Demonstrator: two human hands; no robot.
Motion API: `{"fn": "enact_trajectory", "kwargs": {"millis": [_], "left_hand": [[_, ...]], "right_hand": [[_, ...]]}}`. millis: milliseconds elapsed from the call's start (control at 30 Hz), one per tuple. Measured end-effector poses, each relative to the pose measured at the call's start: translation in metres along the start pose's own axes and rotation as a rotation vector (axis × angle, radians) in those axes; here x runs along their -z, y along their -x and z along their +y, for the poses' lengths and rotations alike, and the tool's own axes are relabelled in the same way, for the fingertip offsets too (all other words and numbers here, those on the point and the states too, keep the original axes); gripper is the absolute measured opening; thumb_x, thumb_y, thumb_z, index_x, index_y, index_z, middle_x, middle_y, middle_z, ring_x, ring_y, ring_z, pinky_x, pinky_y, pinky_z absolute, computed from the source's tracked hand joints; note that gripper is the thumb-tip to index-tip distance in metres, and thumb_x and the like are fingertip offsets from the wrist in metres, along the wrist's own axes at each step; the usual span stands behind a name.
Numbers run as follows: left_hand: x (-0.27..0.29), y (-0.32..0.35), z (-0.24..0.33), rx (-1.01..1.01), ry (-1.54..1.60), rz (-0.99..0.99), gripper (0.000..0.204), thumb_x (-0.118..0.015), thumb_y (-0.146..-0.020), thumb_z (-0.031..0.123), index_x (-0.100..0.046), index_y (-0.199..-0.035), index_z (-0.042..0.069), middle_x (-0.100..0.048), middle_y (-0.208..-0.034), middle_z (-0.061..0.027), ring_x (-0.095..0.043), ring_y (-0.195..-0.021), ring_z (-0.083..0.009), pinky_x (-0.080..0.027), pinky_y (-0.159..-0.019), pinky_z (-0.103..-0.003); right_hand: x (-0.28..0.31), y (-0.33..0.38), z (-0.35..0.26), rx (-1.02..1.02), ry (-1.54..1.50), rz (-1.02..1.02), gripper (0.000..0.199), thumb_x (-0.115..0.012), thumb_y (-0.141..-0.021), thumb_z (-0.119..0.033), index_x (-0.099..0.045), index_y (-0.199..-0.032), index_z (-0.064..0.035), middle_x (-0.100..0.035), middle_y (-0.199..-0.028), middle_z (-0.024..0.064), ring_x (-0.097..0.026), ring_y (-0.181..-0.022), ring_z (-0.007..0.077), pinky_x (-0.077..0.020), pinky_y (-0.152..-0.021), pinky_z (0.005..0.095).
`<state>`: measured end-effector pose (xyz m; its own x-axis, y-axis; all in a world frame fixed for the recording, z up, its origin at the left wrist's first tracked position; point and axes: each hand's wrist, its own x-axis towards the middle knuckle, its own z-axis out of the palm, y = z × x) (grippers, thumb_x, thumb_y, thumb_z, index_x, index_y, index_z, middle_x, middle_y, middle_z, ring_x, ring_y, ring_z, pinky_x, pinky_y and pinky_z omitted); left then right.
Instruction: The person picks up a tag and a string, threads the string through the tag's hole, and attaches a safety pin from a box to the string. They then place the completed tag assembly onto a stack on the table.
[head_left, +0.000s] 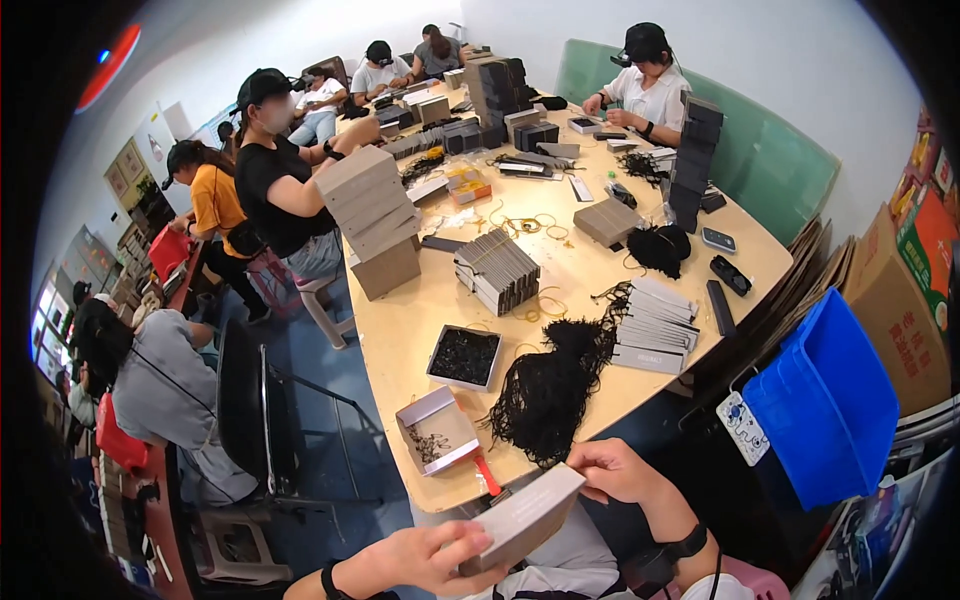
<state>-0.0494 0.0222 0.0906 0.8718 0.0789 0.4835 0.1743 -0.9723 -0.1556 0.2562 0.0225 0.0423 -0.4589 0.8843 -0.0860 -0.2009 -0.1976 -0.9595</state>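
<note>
Grey box (525, 517) between both hands (520, 510)

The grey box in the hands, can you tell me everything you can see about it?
The grey box is flat and rectangular and looks like stiff card. Its broad face is plain pale grey, and a thin side edge shows. It is tilted, its right end higher. The left hand grips its lower left end; the right hand touches its upper right corner. It is held off the table, just before its near edge, close to a heap of black cords. Open or shut cannot be told.
</note>
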Motion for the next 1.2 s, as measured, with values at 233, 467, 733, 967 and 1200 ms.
{"fn": "enact_trajectory", "kwargs": {"millis": [233, 467, 733, 967, 1200], "left_hand": [[0.012, -0.014, -0.001, -0.034, 0.278, 0.220, 0.031, -0.063, -0.091, 0.024, -0.055, -0.119, 0.013, -0.047, -0.118, -0.0091, -0.054, -0.071, -0.0227, -0.052, -0.075, -0.033], [-0.002, -0.004, -0.043, 0.499, 0.027, 0.446, 0.066, -0.083, -0.061, 0.039, -0.045, -0.112, 0.022, -0.027, -0.134, -0.0216, -0.038, -0.118, -0.0372, -0.041, -0.091, -0.044], [-0.063, 0.043, -0.141, 1.283, 0.724, 0.960, 0.057, -0.080, -0.068, 0.011, -0.045, -0.113, 0.008, -0.043, -0.124, -0.0087, -0.047, -0.111, -0.0188, -0.044, -0.090, -0.030], [-0.085, 0.088, -0.163, 1.605, 1.258, 1.199, 0.052, -0.075, -0.078, 0.029, -0.049, -0.117, 0.006, -0.054, -0.111, -0.0062, -0.053, -0.105, -0.0172, -0.045, -0.092, -0.029], [-0.073, 0.102, -0.184, 1.771, 1.477, 1.076, 0.046, -0.075, -0.078, 0.029, -0.056, -0.118, 0.015, -0.049, -0.122, -0.0055, -0.045, -0.115, -0.0203, -0.049, -0.087, -0.035]], "right_hand": [[-0.014, 0.006, 0.029, -0.088, -0.860, -0.138, 0.010, -0.056, -0.071, -0.007, -0.049, -0.072, -0.0003, -0.047, -0.064, 0.0020, -0.035, -0.044, 0.0062, -0.0272, -0.041, 0.0197], [-0.004, -0.011, -0.014, 0.022, -0.147, 0.159, 0.015, -0.051, -0.086, -0.016, -0.053, -0.081, -0.0026, -0.051, -0.068, 0.0007, -0.045, -0.054, 0.0056, -0.0306, -0.044, 0.0188], [0.074, -0.129, -0.008, 0.334, 1.295, 0.876, 0.038, -0.059, -0.081, -0.010, -0.051, -0.117, -0.0020, -0.059, -0.109, 0.0187, -0.057, -0.098, 0.0336, -0.0493, -0.083, 0.0395], [0.091, -0.142, 0.006, 0.256, 1.301, 0.816, 0.052, -0.060, -0.081, -0.011, -0.042, -0.129, -0.0019, -0.054, -0.119, 0.0187, -0.053, -0.109, 0.0343, -0.0480, -0.089, 0.0412], [0.095, -0.119, -0.005, 0.404, 1.178, 0.754, 0.018, -0.058, -0.083, -0.007, -0.061, -0.101, -0.0023, -0.062, -0.099, 0.0134, -0.060, -0.094, 0.0307, -0.0487, -0.079, 0.0391]]}}
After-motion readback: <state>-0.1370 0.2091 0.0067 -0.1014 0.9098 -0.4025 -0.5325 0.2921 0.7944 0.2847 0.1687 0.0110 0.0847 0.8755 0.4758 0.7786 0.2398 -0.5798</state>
